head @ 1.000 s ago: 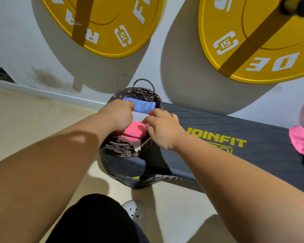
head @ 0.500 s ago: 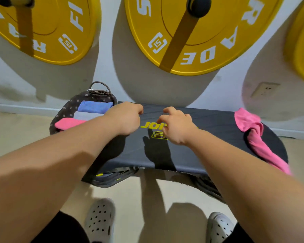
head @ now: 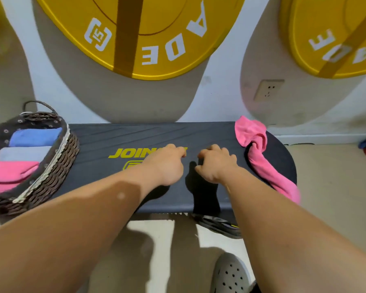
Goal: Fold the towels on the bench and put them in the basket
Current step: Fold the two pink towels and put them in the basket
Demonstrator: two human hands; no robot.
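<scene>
A dark bench runs across the middle of the view. On its left end stands a woven basket holding a folded blue towel, a folded grey towel and a folded pink towel. A crumpled pink towel lies on the bench's right end and hangs over its front edge. My left hand and my right hand hover over the bench's middle, fingers curled, holding nothing. The right hand is a short way left of the crumpled towel.
Large yellow weight plates hang on the white wall behind the bench, with a wall socket to the right. Beige floor lies below, with my grey clog at the bottom and a dark object at the right edge.
Both hands have left the basket and moved right to the bench's middle. The view has swung right, so the crumpled pink towel now shows fully.
</scene>
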